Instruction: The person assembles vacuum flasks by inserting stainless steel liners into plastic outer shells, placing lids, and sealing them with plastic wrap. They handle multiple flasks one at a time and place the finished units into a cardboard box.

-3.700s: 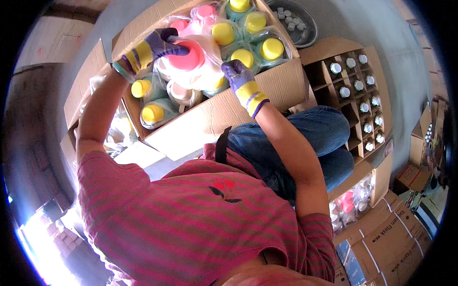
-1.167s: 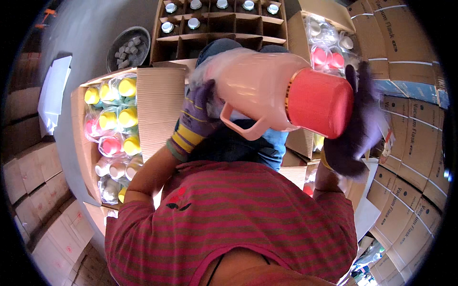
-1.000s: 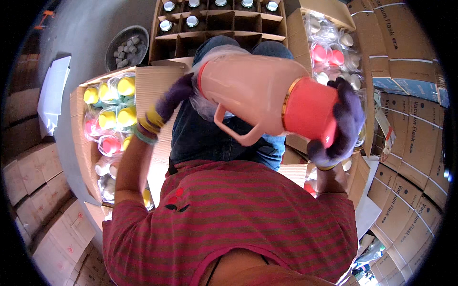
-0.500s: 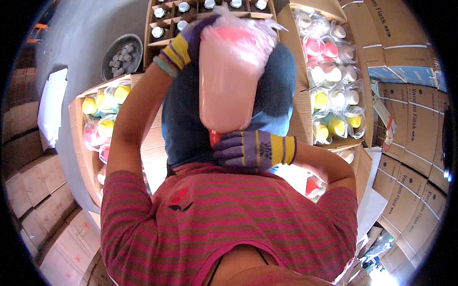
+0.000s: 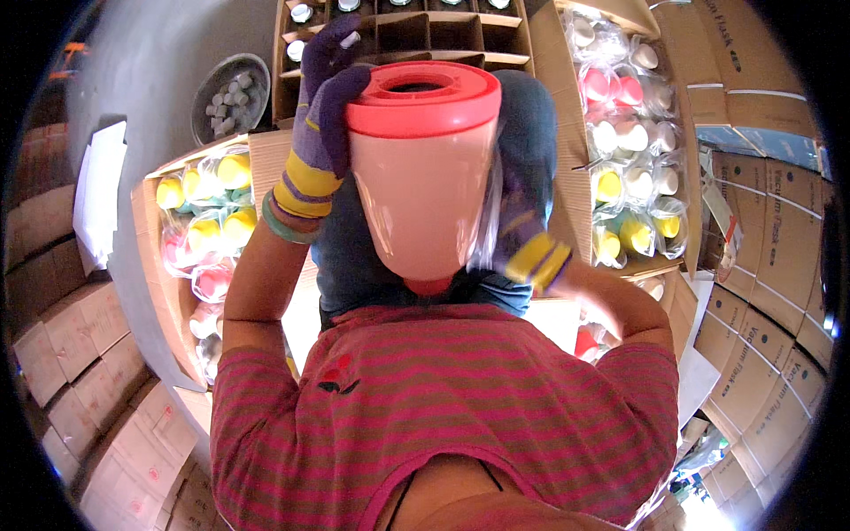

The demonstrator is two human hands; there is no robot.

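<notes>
A pale pink vacuum flask body [image 5: 425, 195] leans in my lap between my thighs, its red base ring [image 5: 482, 93] turned up with a round hole in it. A red end shows at its lower tip. My left hand [image 5: 326, 106], in a purple and yellow glove, is at the flask's upper left; its fingers stretch upward and apart, the thumb against the red ring. On the flask's right side, my gloved right hand [image 5: 529, 239] is smeared by motion, its fingers mostly hidden. Clear plastic film [image 5: 489, 217] runs between that hand and the flask.
Ahead stands a divided carton [image 5: 403, 37] with white-topped items in some cells. Open cartons of bagged, coloured-capped flasks flank me at left [image 5: 146, 226] and right [image 5: 577, 133]. A grey basin [image 5: 202, 93] holds small pale blocks. Stacked boxes [image 5: 753, 274] line the right side.
The plastic bag that covered the flask's top has come down to its right side, baring the red ring. The flask's top has tipped toward me. My right hand has moved up and right from the lower tip.
</notes>
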